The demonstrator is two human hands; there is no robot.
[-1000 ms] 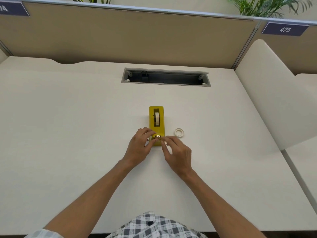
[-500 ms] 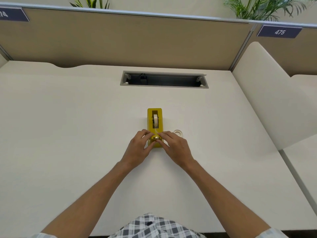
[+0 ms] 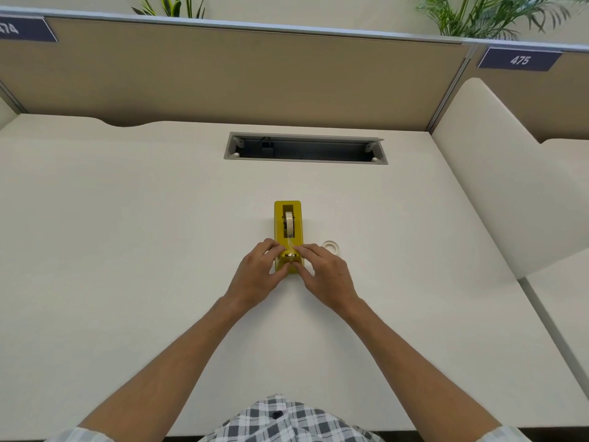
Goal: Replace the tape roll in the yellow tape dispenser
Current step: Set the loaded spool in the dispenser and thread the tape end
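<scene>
The yellow tape dispenser [image 3: 288, 231] stands in the middle of the white desk, its long axis pointing away from me. A pale tape roll [image 3: 289, 222] sits upright in its slot, and a clear strip runs from the roll toward the cutter end. My left hand [image 3: 258, 272] grips the near end of the dispenser from the left. My right hand [image 3: 325, 275] is on the right, its fingertips and thumb pinching the strip at the cutter. A small white empty tape core [image 3: 331, 246] lies flat just beyond my right hand, partly hidden by it.
A grey cable slot [image 3: 306, 147] is cut into the desk behind the dispenser. Tan partition panels [image 3: 242, 74] close off the back. A cream divider [image 3: 510, 186] rises on the right. The desk's front edge runs just above my checked shirt.
My right hand has slid forward over the cutter end, covering more of the white core. My left hand has stayed on the dispenser. The view has shifted slightly.
</scene>
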